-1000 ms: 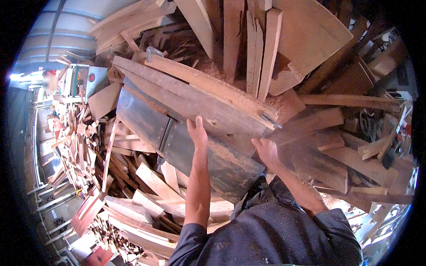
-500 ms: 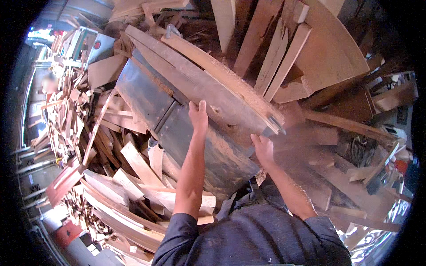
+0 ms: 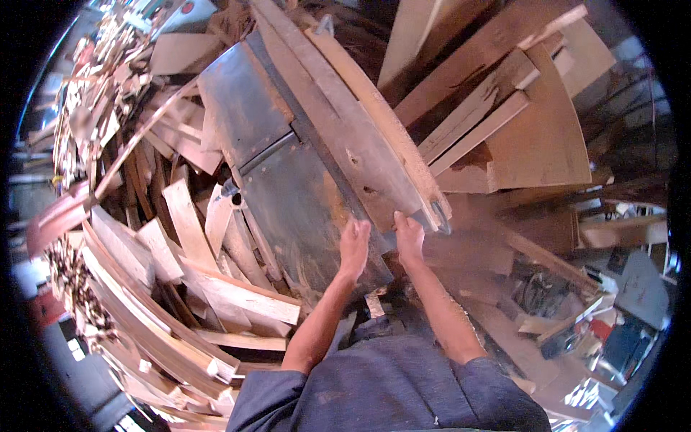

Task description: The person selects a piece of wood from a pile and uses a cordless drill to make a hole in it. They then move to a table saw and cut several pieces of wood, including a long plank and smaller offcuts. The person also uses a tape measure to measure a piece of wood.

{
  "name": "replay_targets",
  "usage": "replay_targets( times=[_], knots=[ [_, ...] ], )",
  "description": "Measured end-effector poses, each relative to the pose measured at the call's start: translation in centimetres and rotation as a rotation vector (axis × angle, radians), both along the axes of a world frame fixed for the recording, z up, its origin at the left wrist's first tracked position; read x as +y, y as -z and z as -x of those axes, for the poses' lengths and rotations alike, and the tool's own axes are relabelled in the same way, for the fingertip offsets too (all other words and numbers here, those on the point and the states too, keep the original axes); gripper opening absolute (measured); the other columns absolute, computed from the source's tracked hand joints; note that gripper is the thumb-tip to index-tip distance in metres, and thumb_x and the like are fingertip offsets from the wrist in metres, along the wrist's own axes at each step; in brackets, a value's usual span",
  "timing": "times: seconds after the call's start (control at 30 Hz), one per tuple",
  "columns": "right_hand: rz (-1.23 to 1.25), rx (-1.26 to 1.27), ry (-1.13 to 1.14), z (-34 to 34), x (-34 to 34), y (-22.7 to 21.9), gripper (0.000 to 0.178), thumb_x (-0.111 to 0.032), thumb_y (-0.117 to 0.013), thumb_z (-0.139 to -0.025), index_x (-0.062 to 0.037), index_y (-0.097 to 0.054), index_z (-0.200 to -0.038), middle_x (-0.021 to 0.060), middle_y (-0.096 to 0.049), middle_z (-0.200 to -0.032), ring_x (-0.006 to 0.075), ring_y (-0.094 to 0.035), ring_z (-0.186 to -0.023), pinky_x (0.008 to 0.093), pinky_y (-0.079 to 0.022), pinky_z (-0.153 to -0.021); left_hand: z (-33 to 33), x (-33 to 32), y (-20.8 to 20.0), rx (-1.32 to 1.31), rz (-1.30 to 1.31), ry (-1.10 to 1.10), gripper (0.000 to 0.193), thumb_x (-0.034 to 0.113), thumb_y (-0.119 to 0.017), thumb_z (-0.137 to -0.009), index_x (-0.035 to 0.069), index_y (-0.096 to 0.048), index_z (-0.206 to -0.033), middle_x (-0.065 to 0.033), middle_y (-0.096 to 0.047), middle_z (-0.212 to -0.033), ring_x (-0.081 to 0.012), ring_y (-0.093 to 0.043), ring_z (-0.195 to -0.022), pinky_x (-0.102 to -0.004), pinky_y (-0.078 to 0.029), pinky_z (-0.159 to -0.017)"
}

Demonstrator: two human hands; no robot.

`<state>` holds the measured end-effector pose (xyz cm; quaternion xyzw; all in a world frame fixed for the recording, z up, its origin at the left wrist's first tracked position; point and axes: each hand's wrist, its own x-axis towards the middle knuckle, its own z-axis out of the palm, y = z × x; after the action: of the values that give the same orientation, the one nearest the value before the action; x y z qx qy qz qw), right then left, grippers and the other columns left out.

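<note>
A grey metal machine table [image 3: 288, 191] with a cross slot slants away in front of me, dusted with sawdust. Along its right side runs a long wooden board [image 3: 335, 129] with dark knots. Between board and table lies a narrow dark strip [image 3: 327, 169]. My left hand [image 3: 354, 245] is closed at the strip's near part, over the table's right edge. Close beside it, my right hand [image 3: 409, 236] is closed near the board's near end, thumb up. What the fingers of either hand hold is hidden.
Scrap wood [image 3: 180, 223] is heaped left of the machine. Beyond the board, several planks [image 3: 475, 129] lean near a large curved panel [image 3: 551, 137]. A metal clamp [image 3: 325, 25] sits at the far end. Cables and wood pieces [image 3: 543, 291] lie at the right.
My left hand has come back along the board toward me and now sits beside my right hand. My right hand has shifted slightly left. The view has turned.
</note>
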<state>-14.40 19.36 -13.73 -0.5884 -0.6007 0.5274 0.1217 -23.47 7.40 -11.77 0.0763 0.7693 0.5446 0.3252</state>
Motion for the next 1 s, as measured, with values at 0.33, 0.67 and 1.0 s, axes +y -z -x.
replay_targets(
  times=[0.33, 0.67, 1.0],
  knots=[
    [0.117, 0.052, -0.058, 1.8, 0.4, -4.4, 0.048, -0.039, -0.061, -0.099, 0.0042, -0.066, -0.078, 0.0055, -0.058, -0.067, 0.0170, -0.053, -0.064, 0.0365, -0.044, -0.060, -2.8, 3.3, 0.1, -0.928, -0.351, -0.334, 0.047, 0.054, -0.052, -0.103, 0.013, -0.055, -0.082, 0.0016, -0.051, -0.067, -0.0116, -0.046, -0.053, -0.0283, -0.035, -0.047],
    [0.137, 0.043, -0.155, 2.2, 2.4, -0.6, 0.051, -0.041, -0.059, -0.100, 0.0039, -0.070, -0.078, 0.0114, -0.065, -0.068, 0.0206, -0.058, -0.062, 0.0402, -0.046, -0.062, -2.4, 4.1, 0.5, -0.829, -0.385, -0.417, 0.048, 0.056, -0.062, -0.097, 0.014, -0.055, -0.077, 0.0048, -0.050, -0.066, -0.0069, -0.040, -0.047, -0.0244, -0.029, -0.040],
    [0.210, 0.109, -0.139, 4.2, 3.6, 0.3, 0.049, -0.039, -0.063, -0.098, 0.0030, -0.068, -0.073, 0.0077, -0.063, -0.064, 0.0188, -0.056, -0.059, 0.0385, -0.045, -0.059, -0.6, 5.3, 1.4, -0.802, -0.405, -0.460, 0.047, 0.056, -0.067, -0.094, 0.012, -0.057, -0.080, 0.0041, -0.052, -0.066, -0.0059, -0.038, -0.045, -0.0246, -0.027, -0.038]
  ],
)
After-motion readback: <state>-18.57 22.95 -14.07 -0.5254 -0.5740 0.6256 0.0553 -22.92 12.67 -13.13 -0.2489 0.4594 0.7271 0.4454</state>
